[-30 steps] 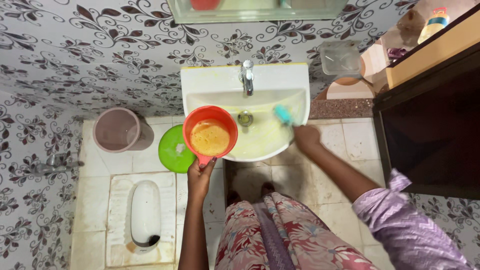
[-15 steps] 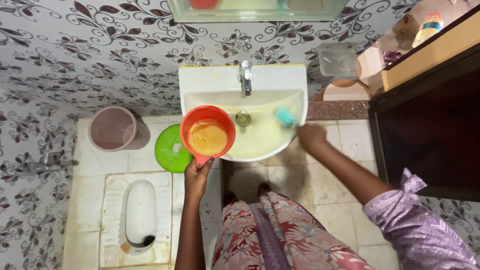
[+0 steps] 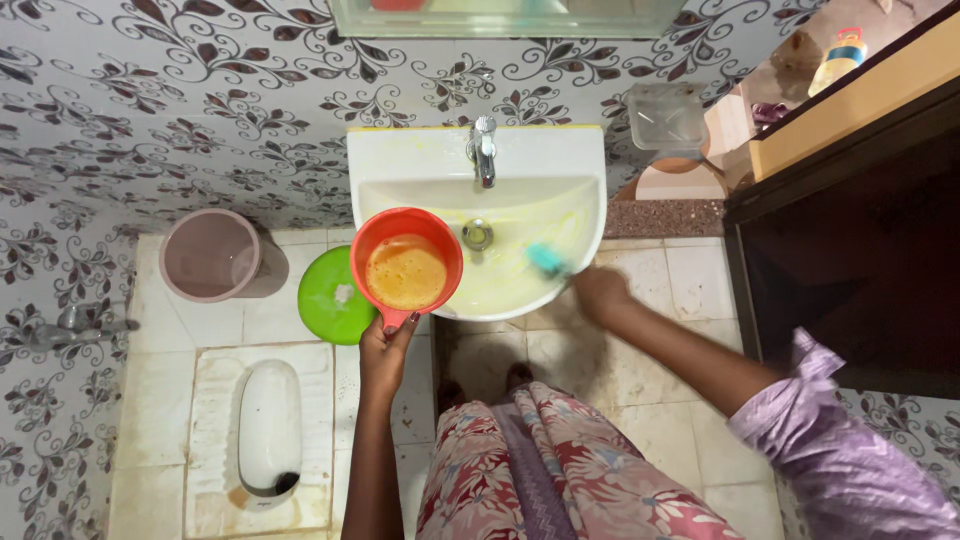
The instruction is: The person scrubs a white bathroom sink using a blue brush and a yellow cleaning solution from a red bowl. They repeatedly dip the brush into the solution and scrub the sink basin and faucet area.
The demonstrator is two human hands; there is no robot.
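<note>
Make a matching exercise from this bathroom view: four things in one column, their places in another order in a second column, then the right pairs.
Things:
1. red mug
2. teal brush
3. green lid
4. pink bucket

Places:
A. on the floor against the patterned wall, left of the white sink
B. held by its handle in the left hand, over the sink's front left rim
C. inside the sink basin, at the right hand
D. low beside the sink, between the bucket and the mug

Pairs: 1-B, 2-C, 3-D, 4-A
</note>
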